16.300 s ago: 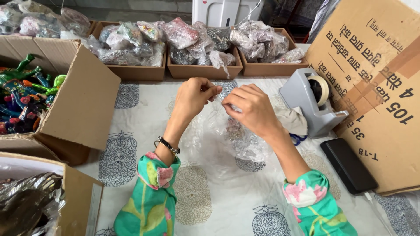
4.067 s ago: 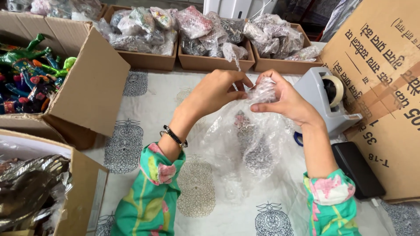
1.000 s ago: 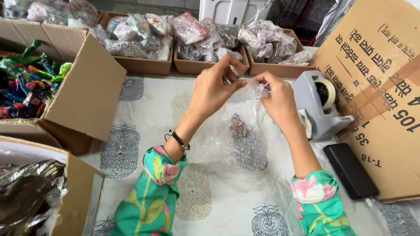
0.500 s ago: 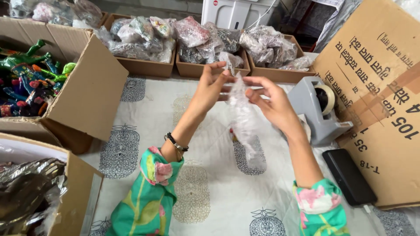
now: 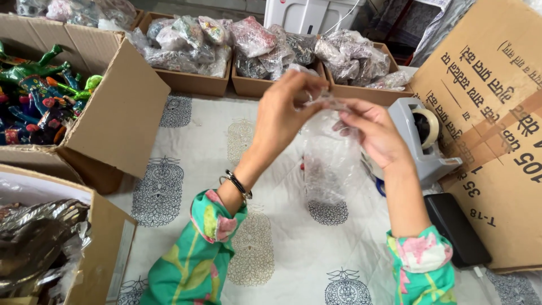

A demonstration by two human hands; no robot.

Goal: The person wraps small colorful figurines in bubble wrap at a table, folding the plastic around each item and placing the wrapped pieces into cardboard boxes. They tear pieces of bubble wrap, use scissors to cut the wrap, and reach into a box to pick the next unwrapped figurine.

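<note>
Two hands, left hand (image 5: 285,110) and right hand (image 5: 375,133), pinch the top of a clear crinkled plastic bag (image 5: 330,164), held raised above the white printed tabletop (image 5: 186,169). A grey tape dispenser (image 5: 420,138) sits just right of it, with open cardboard boxes of wrapped items (image 5: 271,56) behind.

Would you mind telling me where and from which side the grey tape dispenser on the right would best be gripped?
Probably the grey tape dispenser is best gripped across its tall rear body, behind the tape roll, coming from above. That part looks broad and flat-sided, and the top is open. The right hand, holding the clear plastic bag with the left hand, blocks its left side; a big cardboard box crowds its right.
</note>
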